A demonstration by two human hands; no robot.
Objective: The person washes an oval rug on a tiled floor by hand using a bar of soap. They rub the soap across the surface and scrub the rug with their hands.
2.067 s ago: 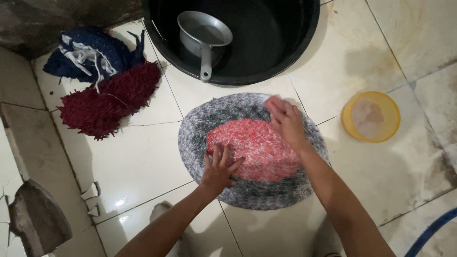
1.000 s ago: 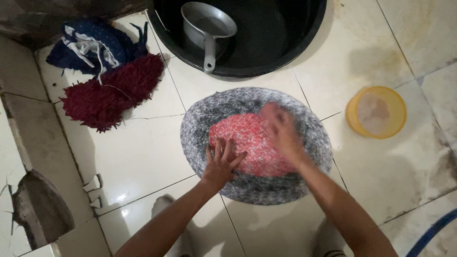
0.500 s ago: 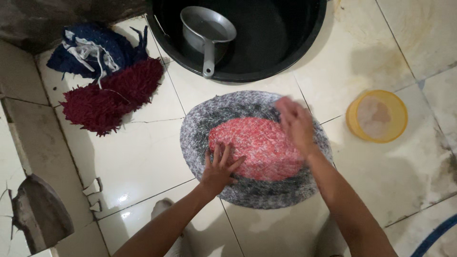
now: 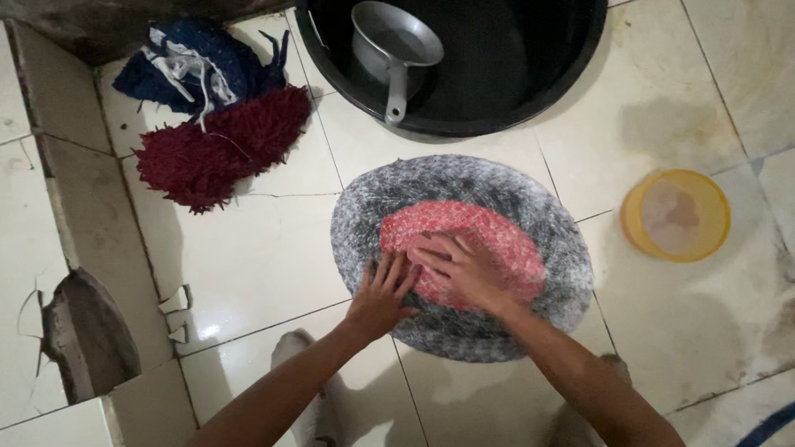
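An oval mat (image 4: 530, 207), grey around the edge and red in the middle, lies wet and soapy on the tiled floor. My left hand (image 4: 383, 291) presses flat on its near left edge with fingers spread. My right hand (image 4: 464, 269) lies palm down on the red centre, right beside the left hand, fingers apart. Neither hand grips anything.
A black tub (image 4: 464, 58) with a metal dipper (image 4: 396, 48) stands behind the mat. A dark red shaggy mat (image 4: 219, 149) and a blue one (image 4: 195, 62) lie piled at the left. A yellow bowl (image 4: 676, 215) sits at the right. A low tiled step (image 4: 79, 223) runs along the left.
My right hand has slid from the mat's far right side across the red centre to beside my left hand. The left hand has stayed in place.
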